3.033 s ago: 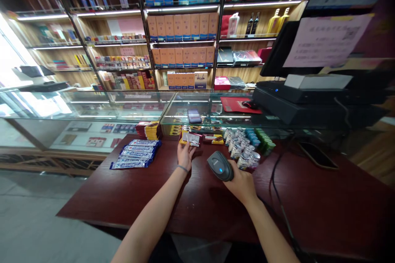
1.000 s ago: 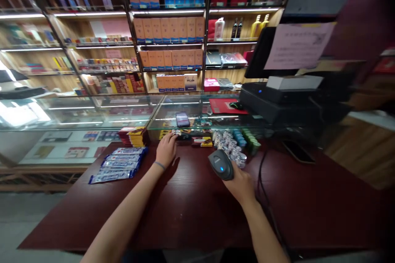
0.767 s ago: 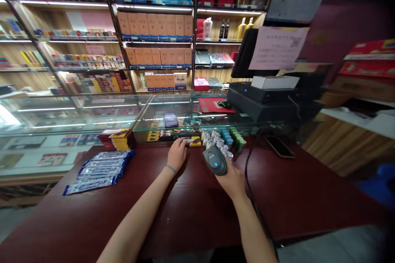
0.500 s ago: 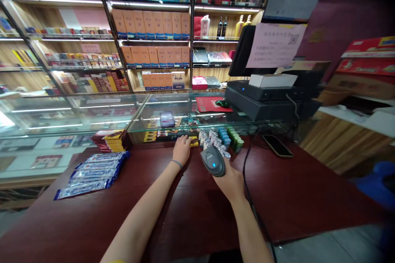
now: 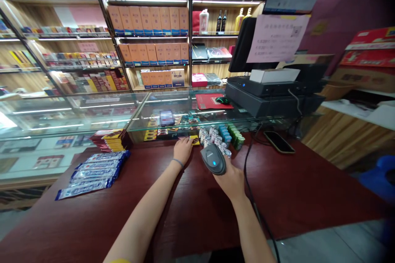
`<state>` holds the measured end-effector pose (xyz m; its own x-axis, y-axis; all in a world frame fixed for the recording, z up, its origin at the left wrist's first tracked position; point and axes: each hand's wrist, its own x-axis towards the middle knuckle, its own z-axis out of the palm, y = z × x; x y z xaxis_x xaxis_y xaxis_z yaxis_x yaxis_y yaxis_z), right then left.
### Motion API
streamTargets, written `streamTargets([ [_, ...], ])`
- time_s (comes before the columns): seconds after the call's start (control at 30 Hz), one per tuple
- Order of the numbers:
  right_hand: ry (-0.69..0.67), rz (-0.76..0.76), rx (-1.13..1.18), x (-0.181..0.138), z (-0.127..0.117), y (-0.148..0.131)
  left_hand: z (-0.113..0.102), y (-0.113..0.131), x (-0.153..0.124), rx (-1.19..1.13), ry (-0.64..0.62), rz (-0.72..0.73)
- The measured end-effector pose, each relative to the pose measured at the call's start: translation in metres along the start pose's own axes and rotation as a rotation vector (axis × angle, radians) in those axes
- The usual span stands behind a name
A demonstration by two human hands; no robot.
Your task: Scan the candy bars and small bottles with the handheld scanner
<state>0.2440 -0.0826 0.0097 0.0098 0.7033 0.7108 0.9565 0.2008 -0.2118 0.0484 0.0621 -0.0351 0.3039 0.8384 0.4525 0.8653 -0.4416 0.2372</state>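
Right fingers (image 5: 229, 170) hold the scanner (image 5: 213, 158), long axis pointing forward-left; left fingers (image 5: 182, 143), grip unclear.

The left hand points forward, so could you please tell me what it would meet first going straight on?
The left hand would most likely meet the yellow and dark red packet right at its fingertips; it may already be touching it, as depth is unclear here.
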Motion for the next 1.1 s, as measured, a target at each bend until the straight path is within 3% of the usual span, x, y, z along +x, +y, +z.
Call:
streamTargets([
  [0.2, -0.061, 0.079, 0.019, 0.0, -0.004, -0.004, -0.014, 0.003, -0.002, -0.463, 0.186, -0.03],
  [0.33, -0.061, 0.087, 0.023, 0.0, -0.004, -0.003, -0.037, -0.001, -0.012, -0.604, 0.262, -0.092],
  [0.47, -0.064, 0.083, 0.003, -0.002, -0.004, -0.004, -0.058, -0.004, -0.03, -0.609, 0.373, -0.236],
  [0.57, -0.052, 0.087, -0.01, -0.002, -0.004, -0.006, -0.068, -0.009, -0.045, -0.798, 0.394, -0.374],
  [0.83, -0.072, 0.043, -0.024, -0.005, -0.002, -0.022, -0.074, -0.038, -0.081, -1.656, 0.473, -0.771],
  [0.97, -0.097, 0.002, 0.022, -0.009, 0.001, -0.03, -0.073, -0.047, -0.088, -1.842, 0.622, -0.853],
  [1.1, -0.109, -0.029, 0.056, -0.012, 0.004, -0.037, -0.074, -0.05, -0.087, -1.881, 0.68, -0.892],
])
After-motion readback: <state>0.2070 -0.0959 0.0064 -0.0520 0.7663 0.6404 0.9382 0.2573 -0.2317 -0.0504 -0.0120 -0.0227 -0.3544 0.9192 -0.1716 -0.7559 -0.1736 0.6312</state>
